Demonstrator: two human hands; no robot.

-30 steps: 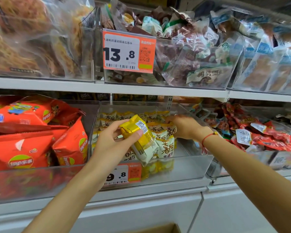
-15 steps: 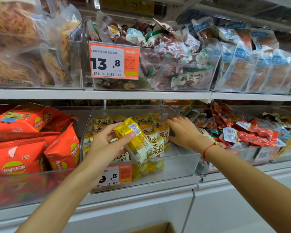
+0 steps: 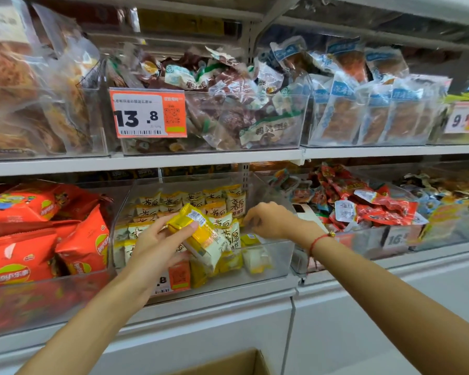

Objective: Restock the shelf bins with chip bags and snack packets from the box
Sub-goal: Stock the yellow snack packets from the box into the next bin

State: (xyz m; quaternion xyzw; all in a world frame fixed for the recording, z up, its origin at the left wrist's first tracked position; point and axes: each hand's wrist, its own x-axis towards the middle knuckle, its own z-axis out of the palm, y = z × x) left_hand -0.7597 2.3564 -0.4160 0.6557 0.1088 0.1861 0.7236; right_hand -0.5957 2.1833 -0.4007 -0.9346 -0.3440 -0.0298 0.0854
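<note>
Your left hand (image 3: 157,240) grips the yellow packet (image 3: 201,234) — long axis running 10 to 4 o'clock; the clear bin (image 3: 271,266) gap lies at 3 o'clock, beneath your curled right hand (image 3: 268,220) — contents unclear

A shop aisle: white shelves (image 3: 206,158) carry clear bins (image 3: 268,255) of packaged snacks behind an orange price tag (image 3: 148,112).

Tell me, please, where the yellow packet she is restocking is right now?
In the head view, the yellow packet is centre frame, gripped by the left hand over the middle clear bin, right of the orange chip bags.
</note>
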